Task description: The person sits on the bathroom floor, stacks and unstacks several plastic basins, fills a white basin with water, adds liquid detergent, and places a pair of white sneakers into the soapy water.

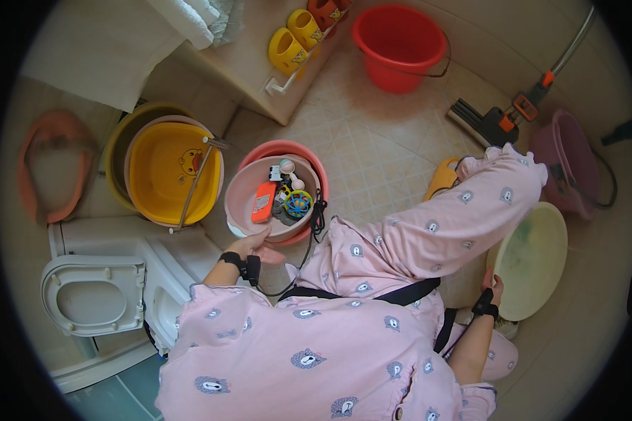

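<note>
My left hand is at the near edge of a pale pink plastic basin. Its thumb overlaps the rim, and the fingers stretch out apart below it. Inside the basin lie toys: an orange-red flat case, a blue-and-yellow lattice ball, a rattle-like toy and other small pieces. This basin sits within a darker pink basin. On the right, my right hand grips the rim of a pale yellow basin, which stands tilted on its side near the wall.
A red bucket, flat mop and purple bucket stand along the walls. Yellow basins hang on a metal rack at left, above a toilet. Yellow clogs hang on a rail. A black cable trails by my leg.
</note>
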Available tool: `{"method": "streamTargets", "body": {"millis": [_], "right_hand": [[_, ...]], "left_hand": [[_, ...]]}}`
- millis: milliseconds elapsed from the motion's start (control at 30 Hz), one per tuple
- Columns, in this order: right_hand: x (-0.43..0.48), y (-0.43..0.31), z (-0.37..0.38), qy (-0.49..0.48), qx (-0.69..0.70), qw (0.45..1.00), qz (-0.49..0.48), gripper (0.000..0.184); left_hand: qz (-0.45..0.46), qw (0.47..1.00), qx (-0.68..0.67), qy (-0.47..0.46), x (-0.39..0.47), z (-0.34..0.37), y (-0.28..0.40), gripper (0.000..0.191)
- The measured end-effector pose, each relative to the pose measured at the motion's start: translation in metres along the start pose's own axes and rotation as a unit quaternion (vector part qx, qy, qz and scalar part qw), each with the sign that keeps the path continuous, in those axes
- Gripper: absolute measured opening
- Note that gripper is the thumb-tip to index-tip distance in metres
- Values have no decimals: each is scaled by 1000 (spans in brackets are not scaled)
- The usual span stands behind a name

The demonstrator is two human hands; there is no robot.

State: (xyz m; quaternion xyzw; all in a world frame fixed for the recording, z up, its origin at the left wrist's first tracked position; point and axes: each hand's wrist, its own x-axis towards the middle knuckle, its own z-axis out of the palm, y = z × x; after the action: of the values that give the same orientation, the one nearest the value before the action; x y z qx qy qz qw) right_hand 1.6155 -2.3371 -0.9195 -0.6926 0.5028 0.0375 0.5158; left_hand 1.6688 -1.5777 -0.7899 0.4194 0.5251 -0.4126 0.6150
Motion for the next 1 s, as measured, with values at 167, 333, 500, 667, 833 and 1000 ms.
{"method": "streamTargets", "body": {"millis": [167,333,500,667,833,1000], "right_hand": [[-13,-10,3,1,135,991,-22,47],[-28,-17,-2,41,-134,988,-67,45],[-40,-29,3,-20,92,993,-70,36],[-46,-27,3,14,-135,988,-71,29],[-8,18,-4,-45,113,984,-130,40],[6,59,-20,-7,509,860,29,34]], "left_hand": [[133,944,-302,4,69,-13,-17,46],[331,925,-175,-65,81,-35,-25,38],[190,909,-372,-17,29,-17,-21,41],[223,900,-368,-66,1,22,14,34],[232,917,-308,-104,7,78,87,31],[248,929,-231,-151,43,133,156,40]]}}
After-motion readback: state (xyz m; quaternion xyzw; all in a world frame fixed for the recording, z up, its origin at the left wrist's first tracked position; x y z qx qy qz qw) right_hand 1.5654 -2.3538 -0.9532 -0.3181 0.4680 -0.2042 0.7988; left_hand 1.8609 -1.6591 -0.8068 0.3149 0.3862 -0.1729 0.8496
